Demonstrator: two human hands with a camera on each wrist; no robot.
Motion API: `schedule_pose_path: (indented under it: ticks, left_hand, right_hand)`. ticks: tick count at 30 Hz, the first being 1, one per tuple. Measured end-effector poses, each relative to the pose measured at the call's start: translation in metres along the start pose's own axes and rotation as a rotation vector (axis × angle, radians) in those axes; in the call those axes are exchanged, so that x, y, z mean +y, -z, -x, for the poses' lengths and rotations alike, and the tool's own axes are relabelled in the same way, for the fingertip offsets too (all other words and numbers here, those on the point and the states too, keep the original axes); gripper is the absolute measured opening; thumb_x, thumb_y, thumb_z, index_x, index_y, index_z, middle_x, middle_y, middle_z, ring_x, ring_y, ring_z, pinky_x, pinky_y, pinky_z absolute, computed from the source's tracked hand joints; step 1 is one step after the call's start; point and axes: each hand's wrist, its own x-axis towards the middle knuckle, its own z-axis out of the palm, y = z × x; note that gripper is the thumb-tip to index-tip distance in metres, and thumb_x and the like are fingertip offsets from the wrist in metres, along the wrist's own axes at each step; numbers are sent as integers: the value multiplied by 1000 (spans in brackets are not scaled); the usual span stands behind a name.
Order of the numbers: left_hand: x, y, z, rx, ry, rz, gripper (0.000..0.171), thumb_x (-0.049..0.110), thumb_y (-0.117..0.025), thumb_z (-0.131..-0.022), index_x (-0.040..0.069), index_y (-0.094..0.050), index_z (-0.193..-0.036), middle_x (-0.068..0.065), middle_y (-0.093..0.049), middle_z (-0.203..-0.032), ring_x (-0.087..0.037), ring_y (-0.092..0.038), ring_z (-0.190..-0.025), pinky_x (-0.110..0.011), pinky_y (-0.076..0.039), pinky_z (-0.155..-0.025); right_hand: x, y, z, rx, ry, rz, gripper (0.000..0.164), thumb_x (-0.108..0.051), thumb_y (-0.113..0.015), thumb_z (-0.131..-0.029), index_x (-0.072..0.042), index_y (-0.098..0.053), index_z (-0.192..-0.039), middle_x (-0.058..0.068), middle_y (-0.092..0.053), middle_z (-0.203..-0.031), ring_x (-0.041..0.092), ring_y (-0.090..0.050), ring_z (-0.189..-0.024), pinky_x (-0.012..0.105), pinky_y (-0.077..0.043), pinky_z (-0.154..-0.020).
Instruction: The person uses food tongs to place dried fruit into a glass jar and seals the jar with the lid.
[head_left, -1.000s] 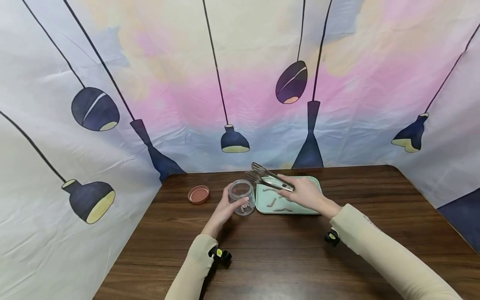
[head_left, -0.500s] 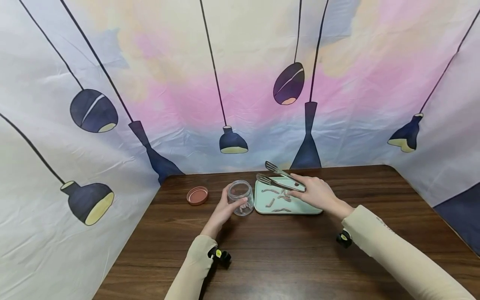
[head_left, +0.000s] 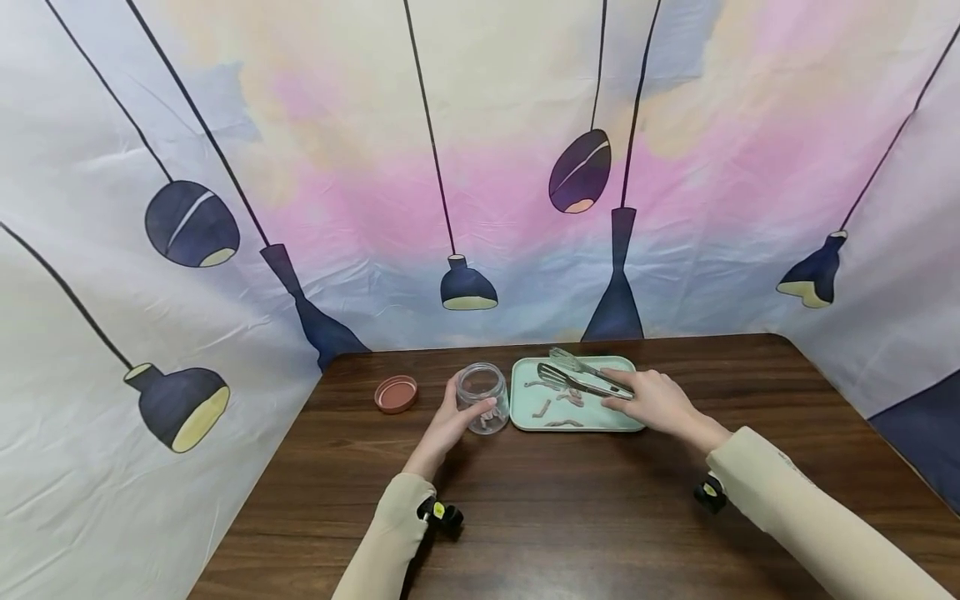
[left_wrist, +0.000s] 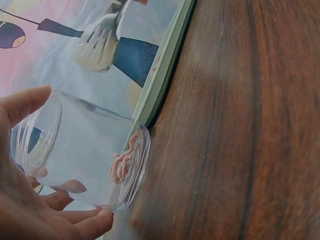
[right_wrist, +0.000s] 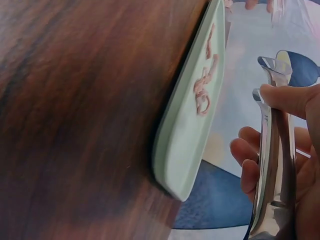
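Note:
My left hand (head_left: 452, 418) grips a clear jar (head_left: 482, 392) from its left side; the jar has no lid on and stands at the tray's left edge. In the left wrist view, pinkish strips (left_wrist: 124, 162) lie at the bottom of the jar. My right hand (head_left: 660, 402) holds metal tongs (head_left: 581, 377), their slotted ends apart over the pale green tray (head_left: 611, 423). Several pinkish-brown strips (head_left: 564, 423) are spread on that tray. In the right wrist view, fingers and thumb wrap the tongs (right_wrist: 274, 165), and a clump of strips (right_wrist: 202, 95) shows on the tray.
A reddish-brown lid (head_left: 396, 393) lies on the wooden table (head_left: 525, 517), left of the jar. Behind the table's far edge hangs a cloth (head_left: 360, 167) printed with lamps.
My right hand has moved right and down with the tongs, whose ends shifted from beside the jar to low over the tray. The left hand and jar have stayed put.

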Motion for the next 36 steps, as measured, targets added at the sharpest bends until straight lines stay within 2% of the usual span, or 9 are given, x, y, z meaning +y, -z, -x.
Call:
schedule_pose_path:
  ticks: [7,14,22,30,36]
  left_hand:
    - [4,-1,3,-5,2,8,93,44,-77,-88,22,-21,-159,-18,-38,-154,-36,-33,-144,-60,-27,-112]
    - [-3,-2,4,-22,14,13,92,41,-76,-91,21,-18,-159,-20,-36,-155,-38,-31,-145,-62,-26,-112]
    - [-1,-4,4,-4,-7,14,91,38,-76,-91,19,-19,-159,-22,-37,-154,-37,-33,-143,-61,-27,-112]
    - [-4,-2,0,-3,0,11,94,46,-78,-87,23,-21,-158,-19,-39,-153,-35,-34,-143,-60,-27,-112]
    - [0,0,0,-5,-1,3,94,47,-77,-87,23,-21,-158,-19,-37,-154,-36,-33,-143,-61,-27,-112]
  right_hand:
    - [9,-2,10,-72,-37,-27,59,-34,-72,-95,-9,-55,-146,-5,-43,-45,8,-20,-42,29,-27,-46]
    - [15,-3,20,-137,-35,-36,57,-31,-70,-96,-6,-56,-145,-5,-49,-55,7,-25,-44,31,-33,-51]
    - [21,-5,21,-181,-82,-37,57,-33,-71,-95,-6,-57,-144,-2,-50,-56,8,-23,-47,31,-33,-55]
    - [25,-4,22,-169,-89,-24,55,-31,-72,-95,-7,-58,-142,-2,-46,-48,7,-21,-44,29,-28,-49]
    - [27,-4,22,-134,-60,6,51,-28,-72,-94,-7,-62,-139,-2,-45,-50,9,-20,-47,30,-27,-50]
